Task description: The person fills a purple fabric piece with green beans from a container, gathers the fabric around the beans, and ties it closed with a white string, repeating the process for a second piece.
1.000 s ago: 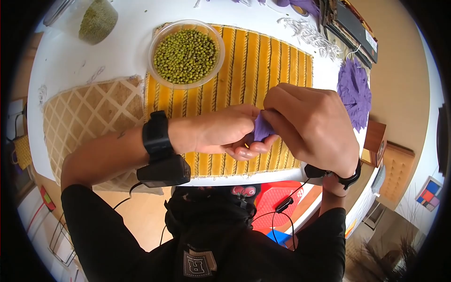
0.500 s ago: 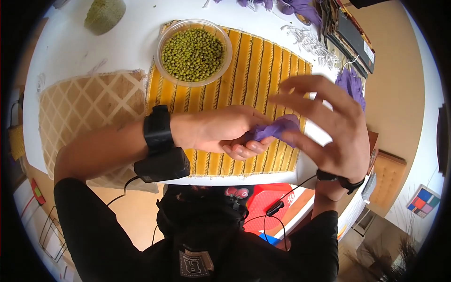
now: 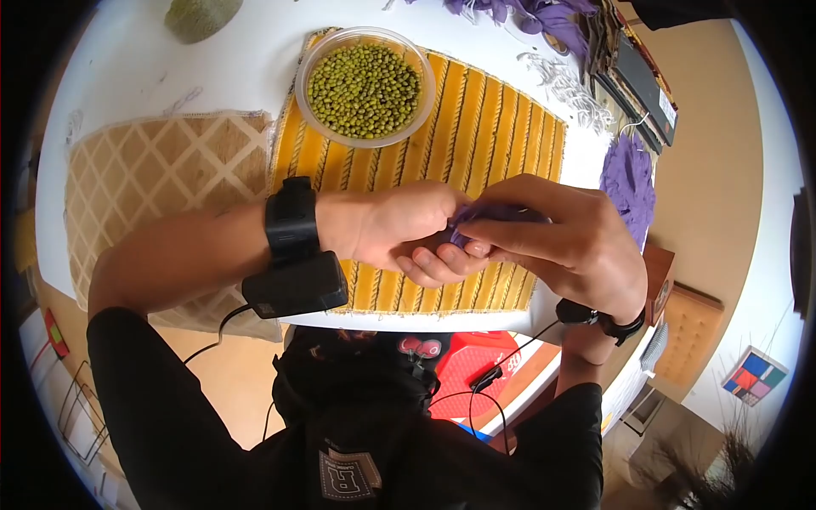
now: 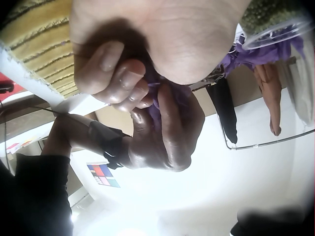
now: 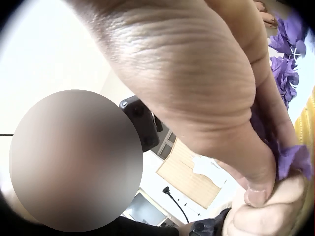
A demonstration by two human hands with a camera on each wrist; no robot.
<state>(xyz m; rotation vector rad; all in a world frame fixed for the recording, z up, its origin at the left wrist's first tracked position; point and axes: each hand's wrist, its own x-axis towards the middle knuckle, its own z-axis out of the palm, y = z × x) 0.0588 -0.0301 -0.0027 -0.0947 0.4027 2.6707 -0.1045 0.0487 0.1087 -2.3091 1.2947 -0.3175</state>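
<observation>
A small piece of thin purple cloth (image 5: pixel 294 160) is held between my two hands, in front of my chest and over the yellow striped mat (image 3: pixel 399 280). My left hand (image 3: pixel 408 228), palm turned up, has its fingers curled round the cloth. From the right, my right hand (image 3: pixel 571 234) pinches the same cloth with thumb and fingers, close against the left fingertips. In the left wrist view, a strip of purple cloth (image 4: pixel 154 105) shows between the fingers; most of it is hidden. Green mung beans (image 3: pixel 364 91) fill a clear round tub (image 3: pixel 431 102) beyond the left hand.
A beige lattice-patterned cloth (image 3: pixel 161 161) lies left of the mat. Greenish stuff in a container (image 3: pixel 200 19) stands at the far left. Purple fabric (image 3: pixel 627 187) hangs at the table's right edge, near white threads (image 3: pixel 565 85) and a stack of dark folders (image 3: pixel 633 81).
My right hand first drew away with its fingers spread, leaving the cloth sticking out of the left hand. It has since come back and pinches the cloth at the left fingertips.
</observation>
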